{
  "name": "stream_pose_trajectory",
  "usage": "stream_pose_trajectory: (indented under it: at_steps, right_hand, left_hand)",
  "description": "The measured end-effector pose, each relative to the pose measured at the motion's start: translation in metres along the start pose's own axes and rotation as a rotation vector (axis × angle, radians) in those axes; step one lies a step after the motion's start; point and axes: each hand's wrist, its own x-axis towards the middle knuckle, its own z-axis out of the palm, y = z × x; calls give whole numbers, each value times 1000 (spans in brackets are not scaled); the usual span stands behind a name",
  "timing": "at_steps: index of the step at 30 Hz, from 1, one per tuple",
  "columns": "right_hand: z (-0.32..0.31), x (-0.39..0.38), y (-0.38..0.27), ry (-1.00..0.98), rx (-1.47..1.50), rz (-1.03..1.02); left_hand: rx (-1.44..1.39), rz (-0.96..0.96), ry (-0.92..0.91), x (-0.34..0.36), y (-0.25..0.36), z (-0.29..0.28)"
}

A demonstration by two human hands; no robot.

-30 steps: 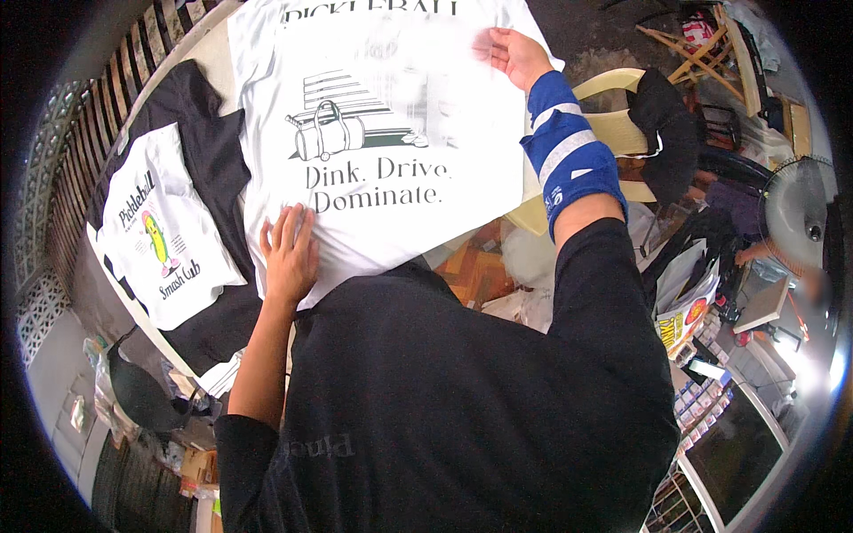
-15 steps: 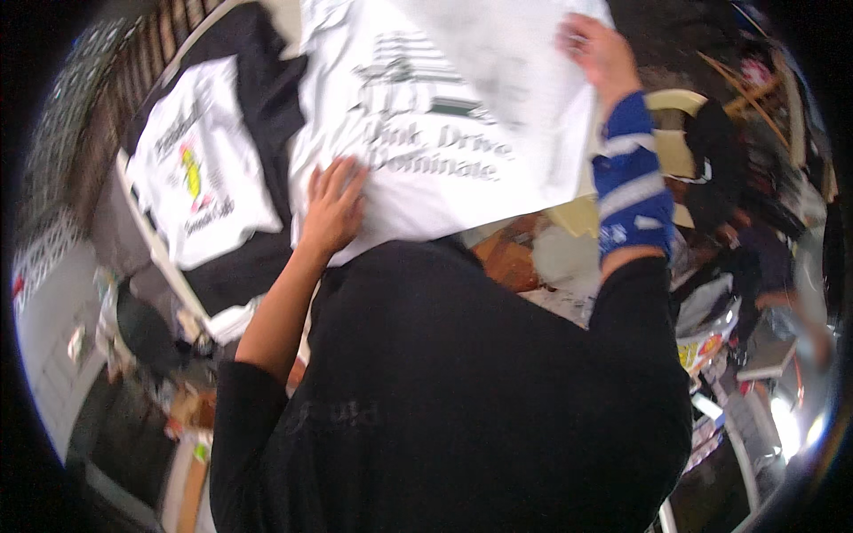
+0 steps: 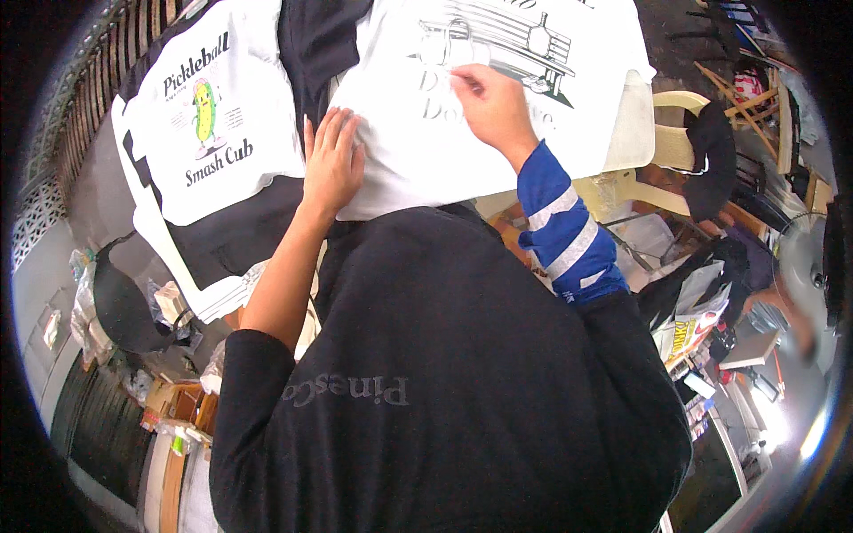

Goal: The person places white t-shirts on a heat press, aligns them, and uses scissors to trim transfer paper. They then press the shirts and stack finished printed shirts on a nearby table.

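A white T-shirt (image 3: 391,164) with a dark line print (image 3: 533,53) lies spread out in front of me. My left hand (image 3: 336,164) rests flat on its left edge, fingers stretched and side by side. Over the printed area is my right hand (image 3: 493,102), its fingertips drawn together in a pinch at the lettering; whatever they might hold is hidden. A blue sleeve with pale stripes (image 3: 569,226) covers that forearm. Left of the shirt lies a smaller white garment (image 3: 235,84) printed with a green cartoon pickle, on top of black cloth (image 3: 240,231).
A pale tabletop edge (image 3: 629,133) shows right of the shirt. Beyond it stand a cream chair (image 3: 671,147) and a dark cap-like cloth (image 3: 711,164). Farther right are wooden sticks (image 3: 742,102) and a fan (image 3: 809,275). Boxes and bags (image 3: 178,409) clutter the lower left.
My right hand has moved left and down from the shirt's upper right onto the print. My left hand stays at the left edge. The view has shifted, showing more of the pickle garment.
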Motion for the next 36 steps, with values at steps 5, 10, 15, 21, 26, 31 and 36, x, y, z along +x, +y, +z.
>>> stream_pose_trajectory:
  at_steps: [5,10,15,21,26,31,36]
  right_hand:
    - [17,-35,44,221,-449,-313]
    - [56,-46,44,213,-493,-312]
    - [62,-48,56,257,-543,-297]
    - [62,-49,59,264,-532,-287]
    - [62,-49,60,271,-533,-278]
    - [60,-49,61,266,-559,-283]
    - [60,-48,61,264,-553,-278]
  left_hand:
    - [-61,134,67,22,17,-2]
    - [-131,316,0,37,16,23]
    - [-149,333,-18,30,4,32]
    - [-61,390,-65,32,6,29]
    - [-14,392,-105,33,7,28]
    - [-16,384,-103,33,9,26]
    - [-3,388,-101,33,8,28]
